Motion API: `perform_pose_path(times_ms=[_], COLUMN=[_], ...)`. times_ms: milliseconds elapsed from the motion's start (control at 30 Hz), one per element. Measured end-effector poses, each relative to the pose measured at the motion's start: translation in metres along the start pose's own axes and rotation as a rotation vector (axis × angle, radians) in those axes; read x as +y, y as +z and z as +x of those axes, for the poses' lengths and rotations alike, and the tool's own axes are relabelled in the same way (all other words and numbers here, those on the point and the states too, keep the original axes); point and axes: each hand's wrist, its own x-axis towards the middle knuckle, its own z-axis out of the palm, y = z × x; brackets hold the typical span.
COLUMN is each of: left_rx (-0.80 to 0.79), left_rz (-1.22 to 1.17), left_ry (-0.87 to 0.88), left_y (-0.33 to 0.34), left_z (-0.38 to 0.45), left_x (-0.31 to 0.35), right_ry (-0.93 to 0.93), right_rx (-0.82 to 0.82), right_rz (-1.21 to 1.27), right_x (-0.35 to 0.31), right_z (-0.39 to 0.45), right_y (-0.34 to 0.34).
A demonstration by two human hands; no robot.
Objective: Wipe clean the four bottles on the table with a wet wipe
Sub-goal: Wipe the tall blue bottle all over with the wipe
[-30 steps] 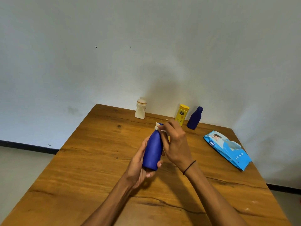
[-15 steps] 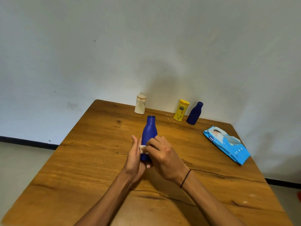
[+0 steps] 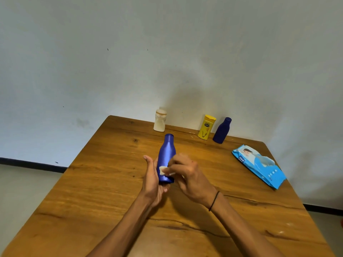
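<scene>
A person's two bare hands work above a wooden table [image 3: 104, 182]. The left hand [image 3: 153, 179] cradles the lower end of a blue bottle [image 3: 166, 158], fingers curled round its base, holding it upright with the neck pointing away. The right hand [image 3: 187, 175] pinches a small folded wet wipe [image 3: 163, 170] and presses it against the bottle's lower body (the fingers look blurred).

Beyond the hands, against the wall, stand a cream bottle [image 3: 160, 120], a yellow bottle [image 3: 206, 127] and a dark blue bottle [image 3: 222, 130]. To the right of the right hand lies a blue wipes packet [image 3: 259, 166].

To wipe well, the left hand should probably turn the bottle gradually while the wipe travels base to neck, covering every side.
</scene>
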Motion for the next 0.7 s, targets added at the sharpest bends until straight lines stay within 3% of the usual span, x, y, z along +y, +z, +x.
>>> perform_pose_path(times_ms=[167, 300, 400, 567, 700], left_rx=[-0.074, -0.120, -0.090, 0.051, -0.016], left_rz=[-0.019, -0.064, 0.071, 0.267, 0.304], left_ry=[-0.019, -0.038, 0.015, 0.091, 0.110], left_y=[0.001, 0.009, 0.011, 0.006, 0.010], left_z=[-0.004, -0.013, -0.015, -0.004, -0.006], left_x=[-0.002, 0.006, 0.011, 0.006, -0.002], right_ry=[-0.041, 0.094, 0.165, 0.085, 0.084], right_rx=[-0.066, 0.152, 0.245, 0.029, 0.065], right_rz=[-0.006, 0.006, 0.091, 0.265, 0.235], right_x=[0.008, 0.025, 0.025, 0.015, 0.022], right_z=[-0.013, 0.003, 0.009, -0.015, -0.024], right_y=[-0.007, -0.009, -0.009, -0.004, -0.009])
